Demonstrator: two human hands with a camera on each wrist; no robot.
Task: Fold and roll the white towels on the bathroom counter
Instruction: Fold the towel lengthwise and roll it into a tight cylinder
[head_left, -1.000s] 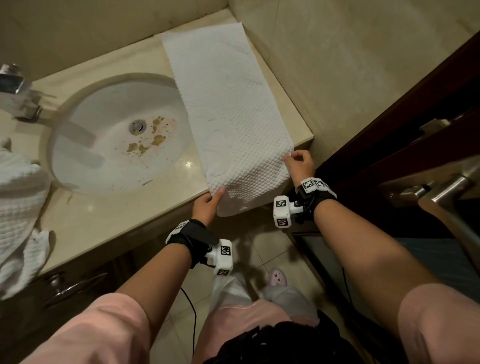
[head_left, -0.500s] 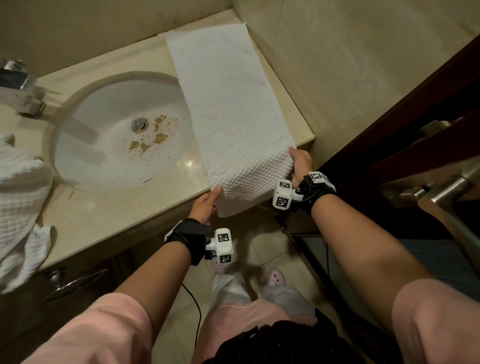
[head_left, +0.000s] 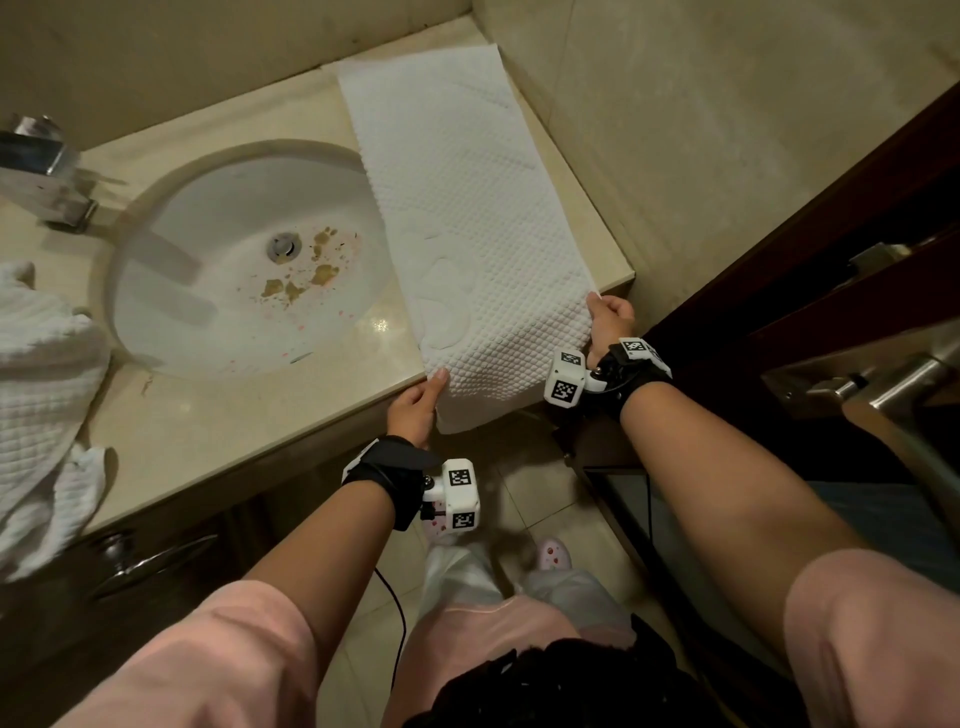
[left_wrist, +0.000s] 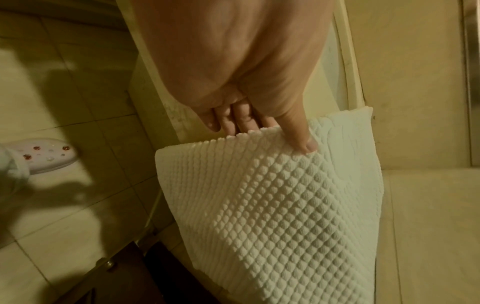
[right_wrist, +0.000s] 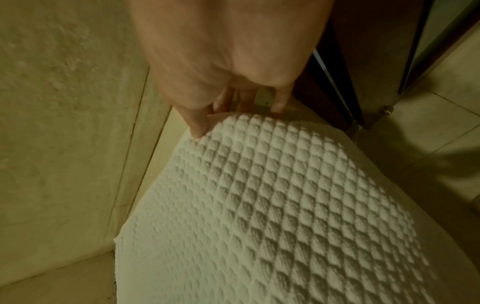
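Note:
A white waffle-textured towel (head_left: 467, 223) lies folded into a long strip on the right end of the beige counter (head_left: 234, 415), its near end hanging over the front edge. My left hand (head_left: 421, 400) pinches the towel's near left edge, thumb on top (left_wrist: 301, 139) and fingers beneath. At the near right corner, my right hand (head_left: 610, 322) pinches the towel (right_wrist: 259, 195) between thumb and fingers. A second white towel (head_left: 36, 384) lies crumpled at the counter's far left.
A round white sink (head_left: 244, 260) with brown stains near its drain sits left of the towel. A chrome faucet (head_left: 41, 171) stands at the far left. A tiled wall borders the counter on the right; a dark wooden door with a metal handle (head_left: 857, 384) is beside my right arm.
Both hands keep their grip on the towel's near end. The right hand has shifted slightly toward the counter's right corner; the towel has barely moved.

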